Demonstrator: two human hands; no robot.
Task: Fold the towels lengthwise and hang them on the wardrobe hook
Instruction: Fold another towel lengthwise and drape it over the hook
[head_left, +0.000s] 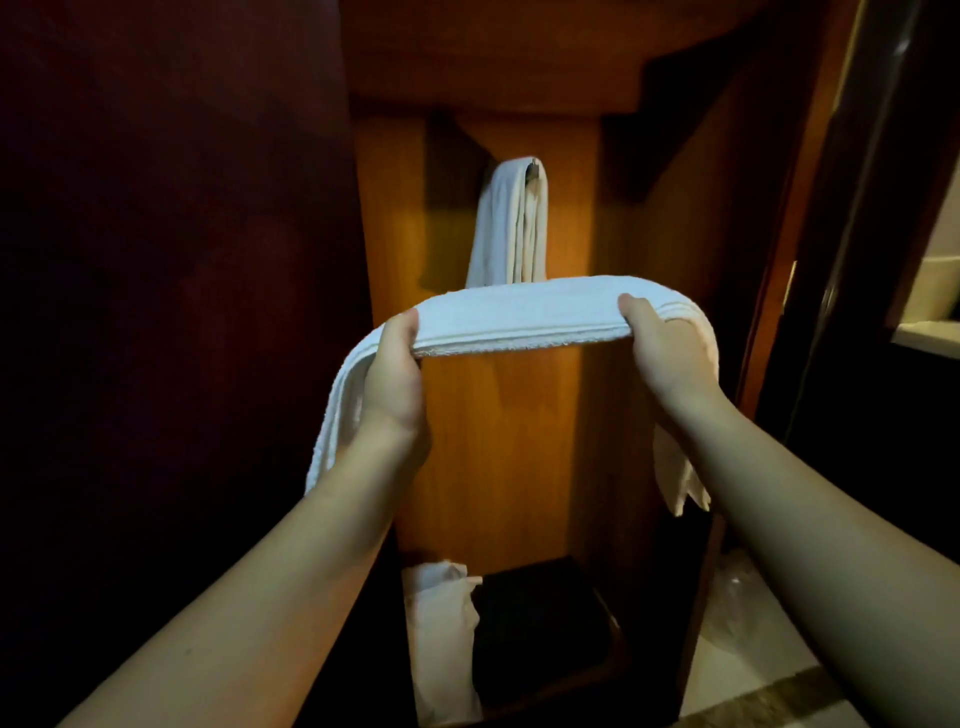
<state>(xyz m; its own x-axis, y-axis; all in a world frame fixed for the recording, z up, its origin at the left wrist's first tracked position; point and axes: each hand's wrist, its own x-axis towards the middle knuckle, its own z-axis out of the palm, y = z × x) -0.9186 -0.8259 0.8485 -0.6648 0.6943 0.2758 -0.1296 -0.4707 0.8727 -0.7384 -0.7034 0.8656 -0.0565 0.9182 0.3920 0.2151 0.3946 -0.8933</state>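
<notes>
Here, a folded white towel (519, 317) is held level in front of the wardrobe panel (498, 441), gripped by the left hand (395, 379) and right hand (670, 353), ends drooping. Above, another towel (511, 223) is draped over the hook (532, 171), barely visible. The folded edges should be kept aligned and the middle lowered squarely over the hook.
</notes>
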